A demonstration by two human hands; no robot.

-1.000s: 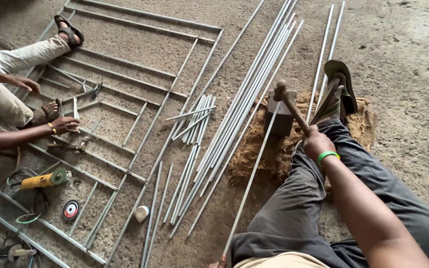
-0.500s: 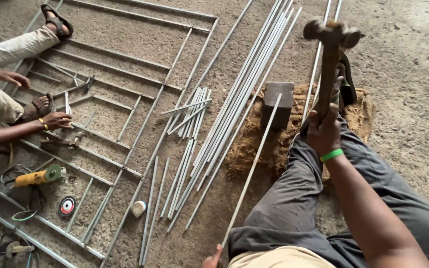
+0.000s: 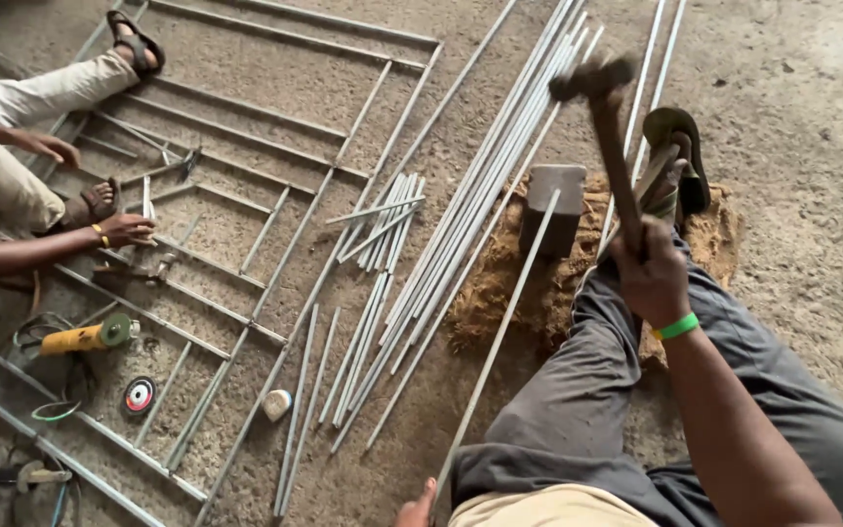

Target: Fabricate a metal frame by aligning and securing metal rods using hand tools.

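Hammer [image 3: 605, 127] gripped by right hand [image 3: 651, 273] fingers above block [image 3: 552, 208]; left hand [image 3: 416, 506] grip unclear.

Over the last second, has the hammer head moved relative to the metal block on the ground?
Yes. The hammer head was just above the metal block; it now sits raised above it and farther right, gripped by the right hand.

floor [image 3: 792, 88]: bare grey concrete, rough, dusty | patch of brown sawdust-like grit [image 3: 500, 293] mid-frame | welded metal grid frame [image 3: 275, 127] lying flat, upper left | light: even, soft, diffuse
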